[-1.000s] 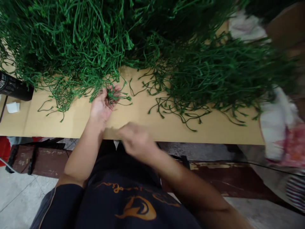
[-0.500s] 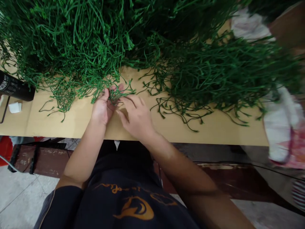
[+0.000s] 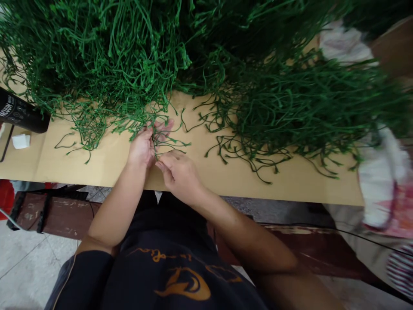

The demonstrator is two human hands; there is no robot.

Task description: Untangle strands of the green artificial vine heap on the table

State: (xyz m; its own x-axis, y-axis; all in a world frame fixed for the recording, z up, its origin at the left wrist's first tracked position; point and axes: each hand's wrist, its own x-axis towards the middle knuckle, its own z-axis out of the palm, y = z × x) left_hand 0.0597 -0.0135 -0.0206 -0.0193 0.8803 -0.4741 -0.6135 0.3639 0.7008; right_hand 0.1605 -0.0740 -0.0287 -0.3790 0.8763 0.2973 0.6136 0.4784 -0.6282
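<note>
Two heaps of green plastic strands take up most of the view. The bigger heap (image 3: 97, 56) is piled across the far left and middle of the worktop (image 3: 290, 181). The flatter heap (image 3: 297, 107) spreads to the right, with loose ends trailing toward the near edge. The worktop itself is a tan board, bare along its near strip. Below its front edge runs a worn brown bench (image 3: 61, 215), standing on a pale tiled floor (image 3: 19, 267). At the far right edge of the board lies a white and pink cloth (image 3: 383, 181), blurred.

The left hand (image 3: 142, 146) rests on the board at the fringe of the bigger heap. Its fingers are half curled under a small bunch of strands (image 3: 166, 142) and its thumb lies over them, so it has a loose hold. The right hand (image 3: 179, 172) sits just beside it and nearer the body. Its fingers are folded in, with thumb and forefinger pinched at the near end of the same bunch. That bunch lies between both hands, on the board in front of the bigger heap.

At the far left a black can (image 3: 21, 114) lies on its side. A small white scrap (image 3: 21, 141) rests just beside it.
</note>
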